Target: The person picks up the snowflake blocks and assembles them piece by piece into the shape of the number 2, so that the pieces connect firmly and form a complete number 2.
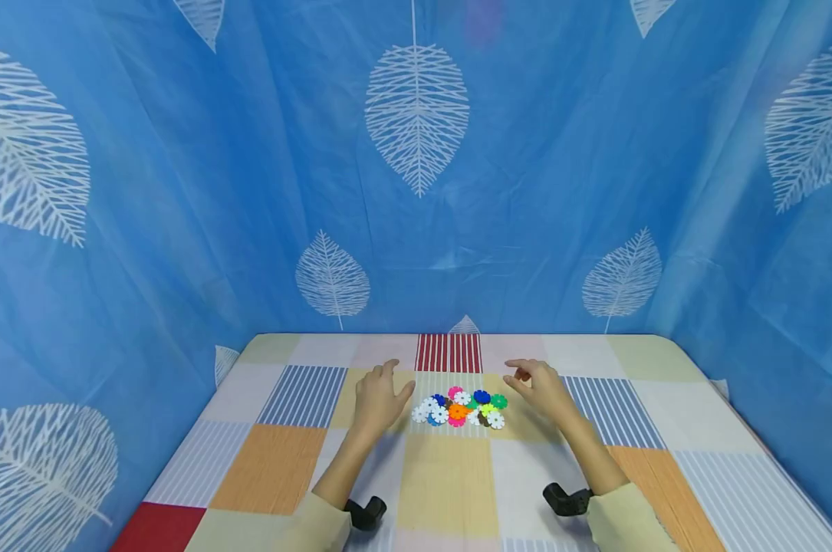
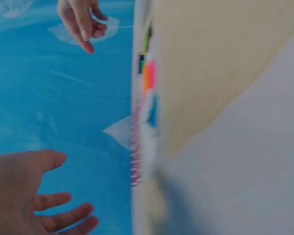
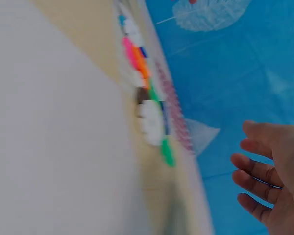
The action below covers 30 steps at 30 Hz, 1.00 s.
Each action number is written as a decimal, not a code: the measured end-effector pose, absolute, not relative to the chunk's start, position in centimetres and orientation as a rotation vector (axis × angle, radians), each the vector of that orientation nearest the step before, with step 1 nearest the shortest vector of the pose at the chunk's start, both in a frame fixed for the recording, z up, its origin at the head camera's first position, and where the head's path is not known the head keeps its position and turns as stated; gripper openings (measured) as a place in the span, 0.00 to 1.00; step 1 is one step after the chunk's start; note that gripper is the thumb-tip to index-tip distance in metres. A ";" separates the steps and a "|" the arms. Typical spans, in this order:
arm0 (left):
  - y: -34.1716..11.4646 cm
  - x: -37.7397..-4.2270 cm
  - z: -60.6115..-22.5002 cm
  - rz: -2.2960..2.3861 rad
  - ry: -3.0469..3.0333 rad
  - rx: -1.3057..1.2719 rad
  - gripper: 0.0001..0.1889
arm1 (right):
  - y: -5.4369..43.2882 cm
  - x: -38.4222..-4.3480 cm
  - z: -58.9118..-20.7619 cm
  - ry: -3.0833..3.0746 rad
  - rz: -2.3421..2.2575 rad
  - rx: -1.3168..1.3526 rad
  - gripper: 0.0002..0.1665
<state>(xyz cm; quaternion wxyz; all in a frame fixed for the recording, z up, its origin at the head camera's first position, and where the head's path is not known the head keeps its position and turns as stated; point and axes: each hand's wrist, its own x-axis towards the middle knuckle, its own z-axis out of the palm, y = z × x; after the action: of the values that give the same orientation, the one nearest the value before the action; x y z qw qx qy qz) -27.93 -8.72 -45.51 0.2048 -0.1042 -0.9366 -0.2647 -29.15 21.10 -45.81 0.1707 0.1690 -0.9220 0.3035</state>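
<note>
A loose heap of small flower-shaped plastic discs [image 1: 458, 412] lies on the patchwork tablecloth, in white, orange, pink, blue, green, yellow and brown. My left hand [image 1: 378, 399] hovers just left of the heap, fingers relaxed and thumb spread, holding nothing. On the heap's other side is my right hand [image 1: 541, 389], fingers loosely bent, also holding nothing. The left wrist view shows the left palm [image 2: 19, 193] at the lower left, with the discs [image 2: 149, 76] seen edge-on and blurred. In the right wrist view the right hand's fingers [image 3: 257, 169] are apart, with the discs [image 3: 151, 122] to their left.
The tablecloth [image 1: 450, 491] has striped, orange, cream and red squares. A blue curtain [image 1: 526, 192] with white leaf prints surrounds the table's back and sides. Black wrist-worn devices [image 1: 366, 514] sit at both sleeve cuffs.
</note>
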 end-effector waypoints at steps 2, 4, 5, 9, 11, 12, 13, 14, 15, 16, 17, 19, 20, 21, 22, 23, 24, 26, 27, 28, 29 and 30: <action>-8.5 -28.3 -46.4 -0.830 -2.611 -0.262 0.23 | 20.9 -29.6 -47.1 -2.636 0.940 0.452 0.18; -8.4 -28.6 -47.2 -0.922 -2.609 -0.253 0.20 | 20.8 -29.9 -48.5 -2.639 0.998 0.428 0.17; -8.4 -28.8 -47.6 -0.962 -2.605 -0.261 0.18 | 20.8 -30.0 -49.1 -2.636 1.012 0.418 0.16; -8.9 -29.1 -49.2 -1.110 -2.590 -0.348 0.14 | 20.8 -30.2 -51.3 -2.624 1.077 0.426 0.17; -9.3 -29.1 -49.9 -1.167 -2.582 -0.424 0.14 | 20.9 -30.1 -51.9 -2.616 1.101 0.448 0.18; -9.5 -29.1 -50.3 -1.194 -2.581 -0.458 0.15 | 20.9 -30.1 -52.1 -2.612 1.110 0.459 0.18; -9.7 -29.1 -50.7 -1.213 -2.582 -0.496 0.15 | 20.9 -30.1 -52.3 -2.605 1.107 0.475 0.18; -9.9 -29.2 -51.0 -1.232 -2.588 -0.525 0.16 | 20.9 -30.0 -52.4 -2.598 1.109 0.484 0.18; -10.1 -29.2 -51.2 -1.240 -2.595 -0.551 0.17 | 20.9 -30.0 -52.4 -2.594 1.109 0.489 0.17; -10.2 -29.3 -51.4 -1.241 -2.602 -0.575 0.18 | 20.9 -30.0 -52.4 -2.590 1.106 0.492 0.17; -10.3 -29.3 -51.5 -1.238 -2.606 -0.591 0.19 | 20.8 -30.1 -52.4 -2.588 1.107 0.490 0.16; -10.5 -29.4 -51.7 -1.224 -2.617 -0.607 0.19 | 20.7 -30.1 -52.3 -2.589 1.110 0.484 0.15; -10.5 -29.4 -51.7 -1.216 -2.623 -0.607 0.19 | 20.7 -30.1 -52.3 -2.591 1.113 0.474 0.14; -10.5 -29.4 -51.7 -1.204 -2.626 -0.609 0.19 | 20.7 -30.1 -52.4 -2.593 1.107 0.471 0.14; -10.5 -29.4 -51.7 -1.201 -2.625 -0.611 0.18 | 20.7 -30.1 -52.4 -2.594 1.102 0.465 0.14; -10.5 -29.4 -51.7 -1.204 -2.628 -0.603 0.17 | 20.7 -30.2 -52.5 -2.596 1.094 0.461 0.13; -10.4 -29.3 -51.7 -1.205 -2.632 -0.601 0.17 | 20.7 -30.1 -52.6 -2.596 1.090 0.457 0.13; -10.3 -29.3 -51.7 -1.208 -2.636 -0.599 0.16 | 20.8 -30.1 -52.7 -2.595 1.084 0.445 0.13; -10.3 -29.2 -51.7 -1.218 -2.634 -0.597 0.16 | 20.9 -30.0 -52.8 -2.597 1.082 0.435 0.13; -10.2 -29.2 -51.8 -1.224 -2.630 -0.600 0.15 | 20.9 -30.0 -52.9 -2.597 1.089 0.420 0.13; -10.2 -29.2 -51.8 -1.232 -2.624 -0.606 0.15 | 21.0 -29.9 -52.9 -2.593 1.103 0.407 0.13; -10.2 -29.2 -51.9 -1.251 -2.618 -0.608 0.14 | 21.0 -29.9 -53.0 -2.588 1.119 0.392 0.13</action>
<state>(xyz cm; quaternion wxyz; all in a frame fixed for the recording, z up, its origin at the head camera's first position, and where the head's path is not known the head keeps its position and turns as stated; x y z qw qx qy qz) -29.17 -10.17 -51.85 0.0883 -0.2041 -0.8797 -0.4203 -29.85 21.00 -53.00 0.1469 0.1362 -0.8992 0.3890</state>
